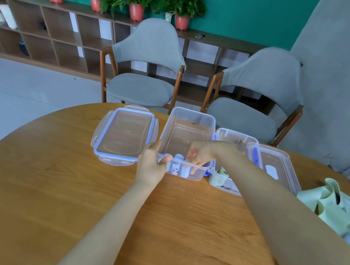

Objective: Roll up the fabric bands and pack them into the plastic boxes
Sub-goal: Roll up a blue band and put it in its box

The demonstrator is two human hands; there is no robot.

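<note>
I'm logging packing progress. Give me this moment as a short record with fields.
left hand: grips the near left corner of the middle box
right hand: reaches into the middle box
blue rolls: inside the middle box, at its near wall
lid: flat on the table, left of the middle box
right box: holds a green roll
green bands: loose at the table's right edge

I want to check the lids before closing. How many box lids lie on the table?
2. One lid lies flat, left of the open middle box. The other lid rests on the right, beside the second box. More may be hidden outside the view.
</note>
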